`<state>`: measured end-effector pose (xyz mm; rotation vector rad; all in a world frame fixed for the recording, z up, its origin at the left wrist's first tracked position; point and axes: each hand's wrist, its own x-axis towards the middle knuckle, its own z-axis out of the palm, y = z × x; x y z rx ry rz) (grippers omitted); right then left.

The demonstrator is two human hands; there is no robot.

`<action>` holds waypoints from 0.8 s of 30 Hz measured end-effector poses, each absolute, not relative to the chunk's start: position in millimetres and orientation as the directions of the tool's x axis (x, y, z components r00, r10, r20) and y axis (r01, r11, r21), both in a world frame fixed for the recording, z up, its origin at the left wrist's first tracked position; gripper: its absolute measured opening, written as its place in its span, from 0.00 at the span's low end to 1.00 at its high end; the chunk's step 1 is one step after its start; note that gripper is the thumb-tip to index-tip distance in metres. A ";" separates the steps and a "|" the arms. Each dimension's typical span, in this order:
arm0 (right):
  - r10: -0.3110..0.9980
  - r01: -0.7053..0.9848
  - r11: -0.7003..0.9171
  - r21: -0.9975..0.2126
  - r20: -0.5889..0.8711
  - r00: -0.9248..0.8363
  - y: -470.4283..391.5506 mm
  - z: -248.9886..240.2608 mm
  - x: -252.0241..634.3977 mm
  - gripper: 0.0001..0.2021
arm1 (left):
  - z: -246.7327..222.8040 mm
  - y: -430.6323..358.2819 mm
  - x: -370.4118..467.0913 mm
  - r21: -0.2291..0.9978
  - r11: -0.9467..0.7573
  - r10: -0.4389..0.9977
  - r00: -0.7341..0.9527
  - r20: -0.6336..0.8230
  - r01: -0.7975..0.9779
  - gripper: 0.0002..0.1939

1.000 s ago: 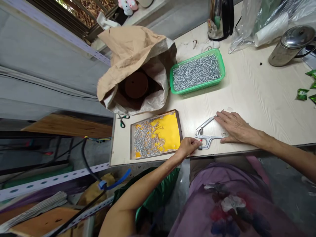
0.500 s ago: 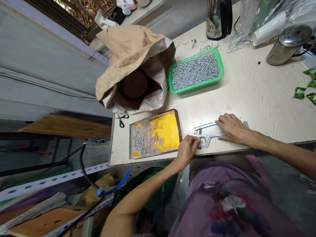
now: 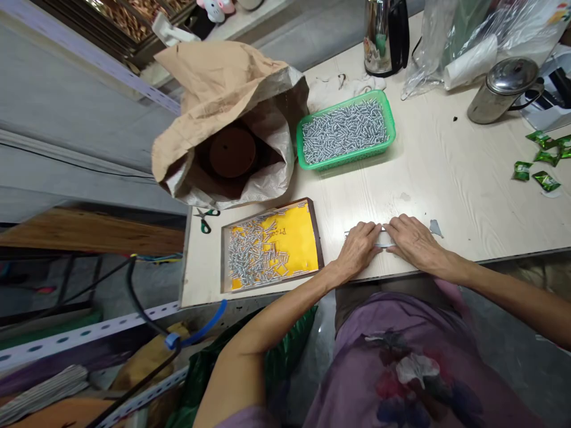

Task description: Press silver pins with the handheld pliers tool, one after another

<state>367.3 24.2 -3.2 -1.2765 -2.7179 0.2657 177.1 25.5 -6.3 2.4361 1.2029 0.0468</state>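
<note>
Head view: the pliers (image 3: 382, 239), a small bright-metal hand press, lie flat on the table (image 3: 468, 178) near its front edge, almost wholly covered by both hands. The left hand (image 3: 359, 249) lies palm down over the head end, fingers curled loosely on top, and the right hand (image 3: 413, 241) presses flat on the handles, fingers stretched out; neither is wrapped around the tool, and only a short strip of metal shows between them. Judging by the metal, the pliers are stiff, fairly light and smooth enough to slide on the slick tabletop, so the two long handles look like the sure place to hold, away from the pinch point at the head. Just left of the hands lies a shallow tray (image 3: 316, 235) with a yellow sheet and a heap of small screws (image 3: 252, 258). Farther back stands a green basket (image 3: 345, 132) full of the same screws, beside an open brown sack (image 3: 223, 119). Scissors (image 3: 205, 219) lie near the table's left corner, and a kettle (image 3: 504, 89) and green wrappers (image 3: 537, 163) sit well off to the right.
</note>
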 end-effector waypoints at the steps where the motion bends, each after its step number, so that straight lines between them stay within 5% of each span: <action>1: 0.777 0.753 0.621 -0.217 0.046 -0.628 22.4 -5.1 366.8 0.10 | -4.9 24.8 177.0 0.389 -0.533 0.763 0.626 -0.163 0.751 0.20; 6: 0.776 0.744 0.621 -0.247 0.058 -0.629 16.8 -11.9 365.9 0.06 | -3.2 19.1 180.1 0.387 -0.488 0.777 0.591 -0.216 0.783 0.13; 13: 0.764 0.714 0.622 -0.320 0.047 -0.644 18.1 -8.6 364.8 0.12 | -5.5 20.6 183.0 0.391 -0.469 0.796 0.571 -0.202 0.792 0.09; 17: 0.781 0.731 0.610 -0.306 0.070 -0.621 25.2 -5.4 371.2 0.10 | -13.8 17.2 180.4 0.416 -0.460 0.833 0.543 -0.104 0.785 0.16; 21: 0.706 0.626 0.676 -0.389 0.099 -0.701 44.0 -7.6 386.4 0.20 | -29.4 -5.7 185.4 0.427 -0.474 0.861 0.507 0.042 0.770 0.22; 24: 0.690 0.615 0.688 -0.385 0.086 -0.718 61.0 -11.7 391.1 0.16 | -39.3 -28.4 195.3 0.434 -0.528 0.831 0.550 0.087 0.730 0.24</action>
